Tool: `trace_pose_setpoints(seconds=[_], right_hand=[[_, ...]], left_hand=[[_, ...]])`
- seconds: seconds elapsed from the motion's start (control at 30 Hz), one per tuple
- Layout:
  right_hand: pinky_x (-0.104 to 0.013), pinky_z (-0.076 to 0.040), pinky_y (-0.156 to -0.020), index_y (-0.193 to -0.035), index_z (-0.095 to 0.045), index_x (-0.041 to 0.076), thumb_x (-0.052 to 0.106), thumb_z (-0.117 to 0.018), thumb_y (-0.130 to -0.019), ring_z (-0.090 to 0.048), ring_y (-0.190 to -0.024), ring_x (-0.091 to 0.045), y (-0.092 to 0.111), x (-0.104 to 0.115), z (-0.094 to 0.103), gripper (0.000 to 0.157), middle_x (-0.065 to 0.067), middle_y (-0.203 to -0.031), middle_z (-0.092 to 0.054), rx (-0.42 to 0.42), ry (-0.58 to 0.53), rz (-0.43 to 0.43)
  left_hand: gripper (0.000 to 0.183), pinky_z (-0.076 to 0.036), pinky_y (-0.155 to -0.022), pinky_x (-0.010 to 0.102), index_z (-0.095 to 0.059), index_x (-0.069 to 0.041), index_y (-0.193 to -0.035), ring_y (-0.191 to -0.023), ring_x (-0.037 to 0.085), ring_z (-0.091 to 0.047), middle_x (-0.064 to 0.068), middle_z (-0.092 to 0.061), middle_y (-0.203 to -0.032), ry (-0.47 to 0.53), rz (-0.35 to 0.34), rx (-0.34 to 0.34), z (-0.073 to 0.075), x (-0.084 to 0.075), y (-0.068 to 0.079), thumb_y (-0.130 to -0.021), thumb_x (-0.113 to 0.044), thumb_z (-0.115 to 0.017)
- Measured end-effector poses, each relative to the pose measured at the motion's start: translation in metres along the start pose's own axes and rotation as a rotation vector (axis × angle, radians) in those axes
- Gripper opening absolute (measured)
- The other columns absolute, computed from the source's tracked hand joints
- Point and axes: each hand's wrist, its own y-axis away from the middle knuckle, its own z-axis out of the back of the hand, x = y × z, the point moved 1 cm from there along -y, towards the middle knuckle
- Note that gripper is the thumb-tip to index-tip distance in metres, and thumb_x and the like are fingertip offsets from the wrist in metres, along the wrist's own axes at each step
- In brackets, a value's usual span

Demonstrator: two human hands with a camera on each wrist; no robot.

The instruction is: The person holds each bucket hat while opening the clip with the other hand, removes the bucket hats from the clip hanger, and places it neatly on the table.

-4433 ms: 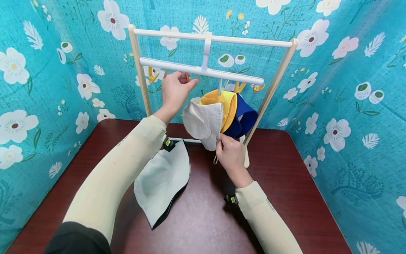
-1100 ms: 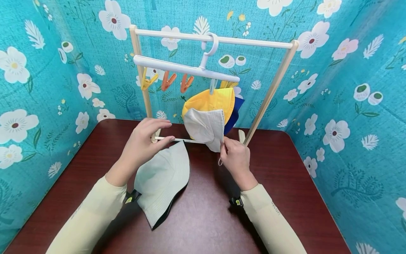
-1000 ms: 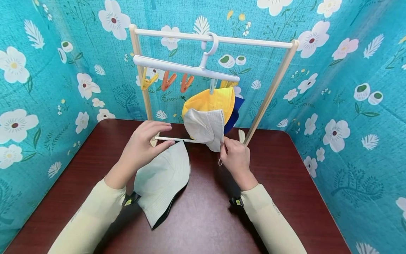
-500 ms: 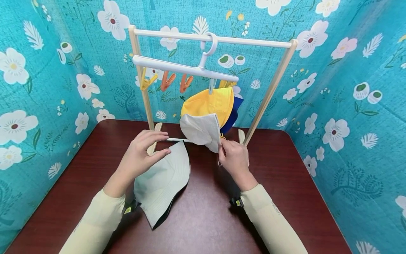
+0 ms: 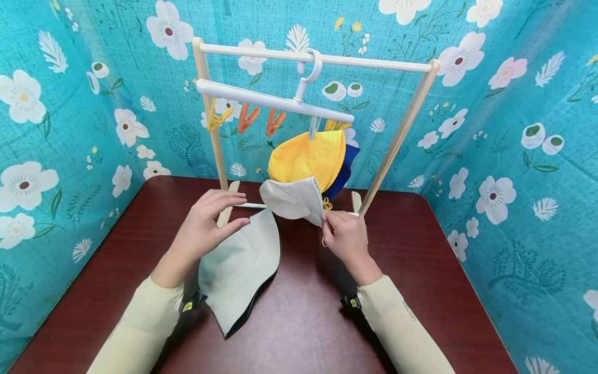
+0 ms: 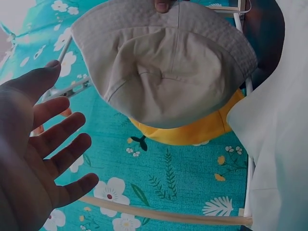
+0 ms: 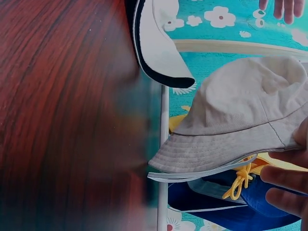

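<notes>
My right hand [image 5: 347, 234] pinches the brim of an off-white bucket hat [image 5: 291, 198], its crown pointing left in the head view. A cord loop hangs below the grip. My left hand [image 5: 205, 224] is off to the left, fingers spread and thumb apart, holding nothing. Below it lies a pale grey-green bucket hat [image 5: 243, 265] with a black underside, on the table. Behind the off-white hat, a yellow hat [image 5: 306, 156] hangs from a light blue clothespin [image 5: 314, 127]. A blue hat [image 5: 344, 169] is partly hidden behind the yellow one.
A white hanger [image 5: 252, 95] hangs on a wooden rack [image 5: 411, 124]. Two orange clothespins [image 5: 247, 118] and a yellow clothespin [image 5: 218, 115] on its left side hold nothing. The dark red table [image 5: 402, 239] meets a teal floral curtain [image 5: 514, 156] around it.
My left hand has come down from the orange clothespins. The hanger has turned and its right end shifted left. In my right hand, the off-white hat has tipped lower, baring more of the yellow hat.
</notes>
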Motion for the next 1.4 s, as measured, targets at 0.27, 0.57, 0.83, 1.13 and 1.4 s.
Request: trace_pose_setpoints(seconds=[0.27,0.57,0.83,1.13,1.4], right_hand=[[-0.039,-0.056,-0.060,-0.091,-0.074,0.013,0.013,-0.062,-0.092,-0.072,-0.073,-0.023,0.004,0.004,-0.001,0.013,-0.003,-0.083,-0.076,0.014,-0.030,0.057],[-0.038,-0.059,-0.072,-0.103,-0.077,0.011,0.009,-0.061,-0.090,-0.074,-0.081,-0.018,0.007,0.010,-0.001,0.021,-0.001,-0.087,-0.077,0.074,-0.040,0.131],[-0.038,-0.059,-0.073,-0.100,-0.077,0.010,0.008,-0.066,-0.085,-0.073,-0.082,-0.018,0.010,0.014,-0.002,0.018,-0.001,-0.086,-0.076,0.099,-0.058,0.184],[-0.039,-0.057,-0.076,-0.101,-0.077,0.011,0.009,-0.069,-0.084,-0.072,-0.087,-0.021,0.014,0.017,-0.004,0.018,-0.001,-0.086,-0.076,0.186,-0.046,0.261],[-0.038,-0.054,-0.074,-0.100,-0.078,0.015,0.009,-0.068,-0.085,-0.070,-0.086,-0.020,0.019,0.021,-0.003,0.018,0.001,-0.087,-0.075,0.296,-0.074,0.289]], left_hand=[[0.049,-0.047,-0.094,0.025,-0.075,-0.017,-0.123,-0.118,0.019,-0.061,0.002,-0.071,-0.123,-0.006,0.013,-0.009,0.005,0.002,-0.001,-0.077,-0.018,-0.092],[0.048,-0.043,-0.102,0.019,-0.075,-0.015,-0.122,-0.119,0.021,-0.061,0.003,-0.071,-0.124,-0.016,0.018,-0.020,0.011,0.003,-0.002,-0.077,-0.015,-0.091],[0.050,-0.041,-0.103,0.017,-0.075,-0.014,-0.122,-0.119,0.022,-0.061,0.004,-0.071,-0.124,-0.012,0.052,-0.031,0.016,0.007,-0.001,-0.076,-0.012,-0.092],[0.048,-0.041,-0.102,0.016,-0.074,-0.016,-0.124,-0.120,0.021,-0.060,0.004,-0.071,-0.127,-0.006,0.098,-0.018,0.020,0.011,0.000,-0.078,-0.015,-0.091],[0.048,-0.043,-0.102,0.019,-0.075,-0.016,-0.123,-0.120,0.020,-0.060,0.003,-0.071,-0.126,-0.026,0.104,-0.009,0.020,0.010,0.000,-0.078,-0.017,-0.091]])
